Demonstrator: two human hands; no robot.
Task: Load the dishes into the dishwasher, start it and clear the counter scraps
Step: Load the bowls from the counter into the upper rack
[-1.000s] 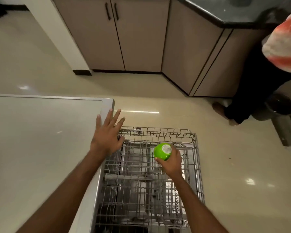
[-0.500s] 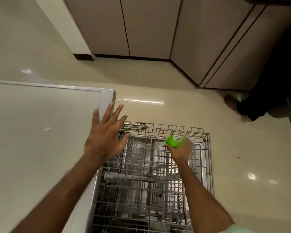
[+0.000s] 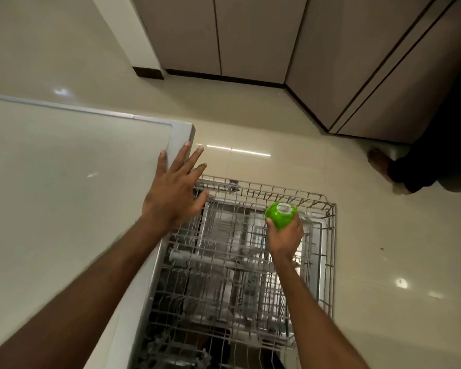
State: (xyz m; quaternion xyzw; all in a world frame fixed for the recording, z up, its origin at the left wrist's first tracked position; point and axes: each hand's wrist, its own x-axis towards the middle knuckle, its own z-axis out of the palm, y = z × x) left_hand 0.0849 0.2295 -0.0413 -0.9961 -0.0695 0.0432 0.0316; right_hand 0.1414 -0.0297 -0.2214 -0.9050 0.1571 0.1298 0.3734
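The right grip (image 3: 285, 237) curled round a green cup (image 3: 279, 215), held bottom-up over the far right part of the pulled-out wire rack (image 3: 264, 188). The left grip (image 3: 173, 194) was spread, fingers straight, over the tabletop (image 3: 64, 195) corner and the rack's far left edge; contact unclear.

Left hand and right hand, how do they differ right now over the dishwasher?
The left hand is spread with straight fingers and holds nothing; the right hand is curled round a green cup, base up. The left hand is over the corner of the white countertop, at the far left of the wire rack; the right hand is over that rack, toward its far right. Both reach forward on bare forearms.
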